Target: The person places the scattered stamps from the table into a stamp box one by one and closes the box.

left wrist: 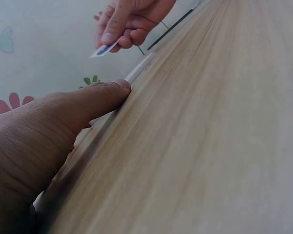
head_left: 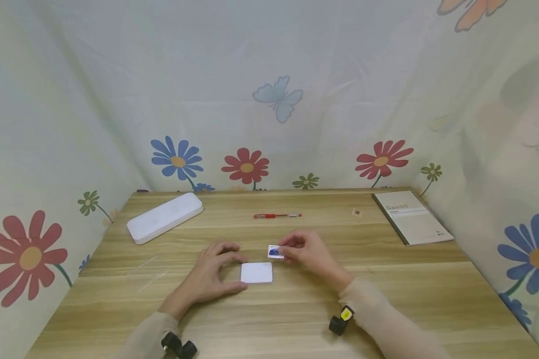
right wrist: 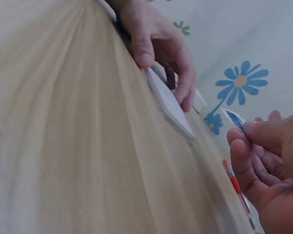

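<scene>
In the head view, your left hand (head_left: 209,274) is left of the frame's centre line, below mid-height, with its thumb and fingers bent around the left end of a white card (head_left: 257,272). The thumb tip touches the card's lower left corner and a fingertip is at its upper left corner. The card lies flat on the wood-grain worktop (head_left: 269,319), just below the centre of the frame. Your right hand (head_left: 309,252), right of centre, pinches a small stamp (head_left: 275,252) with a blue picture between thumb and fingers. The stamp is near the card's upper right corner, apart from it; the left wrist view shows it raised off the worktop, in the upper part of that frame.

Farther up the head view, a red pen (head_left: 277,216) lies level near the middle of the frame, and a second small stamp (head_left: 357,212) lies flat to its right. A white case (head_left: 165,218) sits slantwise at the left, and a notebook (head_left: 412,218) marked "Gambit" lies at the right. A clear sheet (head_left: 148,274) shows faintly at lower left. Behind the worktop hangs a pale curtain (head_left: 220,65) printed with flowers and butterflies.
</scene>
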### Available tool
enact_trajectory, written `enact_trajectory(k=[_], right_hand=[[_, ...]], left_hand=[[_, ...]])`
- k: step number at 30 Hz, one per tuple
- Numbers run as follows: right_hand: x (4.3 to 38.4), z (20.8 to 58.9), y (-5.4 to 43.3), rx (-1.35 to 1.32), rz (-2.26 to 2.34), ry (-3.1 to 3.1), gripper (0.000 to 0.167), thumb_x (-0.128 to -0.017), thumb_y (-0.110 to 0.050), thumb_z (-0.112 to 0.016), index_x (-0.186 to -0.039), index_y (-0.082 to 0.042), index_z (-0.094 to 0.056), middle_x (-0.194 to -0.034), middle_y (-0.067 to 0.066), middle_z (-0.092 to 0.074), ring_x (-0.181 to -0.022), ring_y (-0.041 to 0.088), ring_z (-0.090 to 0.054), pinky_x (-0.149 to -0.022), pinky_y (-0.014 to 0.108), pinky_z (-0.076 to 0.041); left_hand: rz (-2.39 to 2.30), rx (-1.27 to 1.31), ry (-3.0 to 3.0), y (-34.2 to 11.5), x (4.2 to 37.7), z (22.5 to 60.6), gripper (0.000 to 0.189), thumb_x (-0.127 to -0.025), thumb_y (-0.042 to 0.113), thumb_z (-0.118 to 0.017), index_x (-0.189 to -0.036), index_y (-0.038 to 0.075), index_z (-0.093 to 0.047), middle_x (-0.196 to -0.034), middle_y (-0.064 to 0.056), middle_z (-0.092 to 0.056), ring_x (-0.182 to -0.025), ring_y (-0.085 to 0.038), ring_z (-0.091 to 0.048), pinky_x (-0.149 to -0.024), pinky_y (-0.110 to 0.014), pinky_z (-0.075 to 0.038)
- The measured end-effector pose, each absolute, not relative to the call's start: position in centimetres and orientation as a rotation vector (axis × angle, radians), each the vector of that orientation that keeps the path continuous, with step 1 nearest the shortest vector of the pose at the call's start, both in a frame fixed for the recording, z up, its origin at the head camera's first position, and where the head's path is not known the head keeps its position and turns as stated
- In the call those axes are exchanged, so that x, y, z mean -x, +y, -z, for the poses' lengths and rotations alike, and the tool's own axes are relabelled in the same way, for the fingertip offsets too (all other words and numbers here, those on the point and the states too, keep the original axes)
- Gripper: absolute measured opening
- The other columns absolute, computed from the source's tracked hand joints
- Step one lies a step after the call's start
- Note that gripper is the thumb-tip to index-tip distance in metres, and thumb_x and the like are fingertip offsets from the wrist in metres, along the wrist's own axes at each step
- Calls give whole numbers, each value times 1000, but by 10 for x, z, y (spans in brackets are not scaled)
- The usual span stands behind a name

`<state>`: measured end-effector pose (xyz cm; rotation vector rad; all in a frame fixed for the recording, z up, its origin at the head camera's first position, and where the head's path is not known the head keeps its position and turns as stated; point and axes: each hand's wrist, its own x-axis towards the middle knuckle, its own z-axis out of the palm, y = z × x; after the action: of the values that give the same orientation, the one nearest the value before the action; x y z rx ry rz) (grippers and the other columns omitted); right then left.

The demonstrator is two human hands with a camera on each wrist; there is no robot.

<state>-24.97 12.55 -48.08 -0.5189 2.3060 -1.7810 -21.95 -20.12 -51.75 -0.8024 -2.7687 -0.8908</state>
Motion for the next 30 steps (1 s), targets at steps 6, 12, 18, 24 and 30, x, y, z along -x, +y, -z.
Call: enact_trajectory(k=[6,12,18,24,30], right_hand=[[242,490,103,502,1788,2250,9,-99,-8,-85,-108,-3,-83,-93,10,-81,-74,16,-71,-66,25,-61],[236,495,85,533,1681,2326,5,-98,-11,-87,-101,-10,-85,-88,3,-80,-63,12,-66,-57,23,-55],[234,495,73,609,1587,2456,4,-96,-11,-88,-99,-13,-86,-85,-5,-79,-59,9,-62,-50,23,-52],[231,496,65,727,1497,2592,4,-96,-12,-89,-97,-14,-85,-89,-11,-79,-80,6,-70,-71,25,-57],[228,497,61,830,1342,2754,6,-97,-17,-89,-98,-19,-84,-90,-13,-77,-79,7,-63,-72,26,-49]], left_hand=[[900,805,-2760,-202,218,520,55,-82,68,-92,-127,40,-78,-154,0,-60,-148,-31,-49,-119,-68,-34],[897,809,-2741,-203,219,523,53,-82,66,-92,-128,42,-78,-154,0,-60,-147,-32,-49,-118,-68,-35],[896,816,-2737,-204,221,521,54,-83,67,-92,-128,42,-77,-154,0,-60,-148,-31,-49,-118,-68,-35],[899,822,-2748,-204,222,522,54,-83,68,-91,-129,42,-78,-155,1,-59,-149,-32,-48,-120,-69,-33],[909,812,-2751,-204,222,522,54,-83,68,-91,-128,42,-78,-156,2,-59,-150,-31,-47,-121,-68,-33]])
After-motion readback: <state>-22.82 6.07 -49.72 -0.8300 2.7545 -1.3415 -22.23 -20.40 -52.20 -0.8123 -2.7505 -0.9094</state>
